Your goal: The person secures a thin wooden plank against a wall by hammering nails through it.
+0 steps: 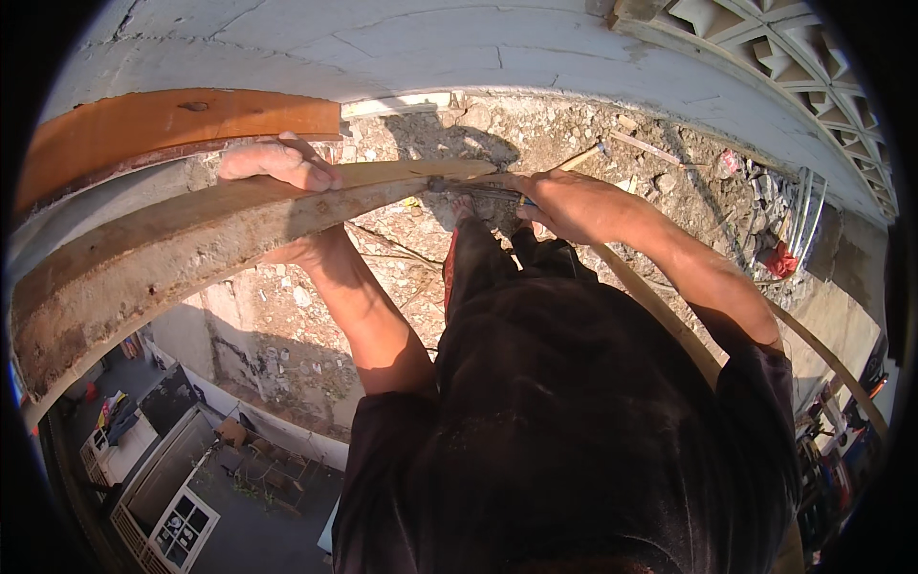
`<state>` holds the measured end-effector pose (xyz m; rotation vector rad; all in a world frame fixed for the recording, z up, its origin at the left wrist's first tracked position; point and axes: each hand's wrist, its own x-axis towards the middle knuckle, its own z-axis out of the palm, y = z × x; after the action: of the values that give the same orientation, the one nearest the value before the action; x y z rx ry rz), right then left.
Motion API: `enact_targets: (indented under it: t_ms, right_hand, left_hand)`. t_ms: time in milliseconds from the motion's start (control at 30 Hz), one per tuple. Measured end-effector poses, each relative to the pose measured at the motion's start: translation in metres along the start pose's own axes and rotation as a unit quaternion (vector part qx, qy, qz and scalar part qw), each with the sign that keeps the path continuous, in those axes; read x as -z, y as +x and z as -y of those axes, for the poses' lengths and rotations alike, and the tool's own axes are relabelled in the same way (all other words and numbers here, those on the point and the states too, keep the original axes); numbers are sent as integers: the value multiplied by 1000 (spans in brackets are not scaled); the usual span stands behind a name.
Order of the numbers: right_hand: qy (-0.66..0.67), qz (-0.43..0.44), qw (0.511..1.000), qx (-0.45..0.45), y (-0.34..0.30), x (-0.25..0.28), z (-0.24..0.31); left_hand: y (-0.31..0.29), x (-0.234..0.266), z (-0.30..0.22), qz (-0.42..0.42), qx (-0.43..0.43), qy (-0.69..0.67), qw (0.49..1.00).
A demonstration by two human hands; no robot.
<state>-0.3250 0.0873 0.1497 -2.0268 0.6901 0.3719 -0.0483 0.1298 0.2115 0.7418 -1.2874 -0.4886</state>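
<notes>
1. A long wooden beam (220, 222) slanted across the left, above rubbly ground (304, 298).
2. The left hand (279, 165) gripped its edges.
3. The right hand (576, 206), beside its far end, clasped a thin tool (492, 192), partly hidden.
4. Beyond, an orange board (191, 120) lined a pale wall (430, 48).

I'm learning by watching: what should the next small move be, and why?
Perhaps brace the wooden beam more firmly with the left hand, which grips it partway along, since the right hand holds a dark tool at or near its far end.
</notes>
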Motion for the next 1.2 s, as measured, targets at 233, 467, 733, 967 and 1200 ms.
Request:
enact_targets:
  t_ms: [233,467,733,967,1200]
  right_hand:
    - [102,-78,990,-53,15,-72,-26]
    - [138,-131,981,32,4,-58,-27]
    - [69,-272,960,8,0,-68,-15]
    - [478,76,873,-58,19,-62,-50]
    - [16,-133,985,-107,-77,-54,-6]
  left_hand:
    - [17,-21,3,13,-18,174,985]
    - [25,-1,22,42,36,-56,997]
    - [32,2,31,20,17,0,1000]
    - [33,-15,31,8,6,55,998]
    - [41,129,30,-262,44,167,950]
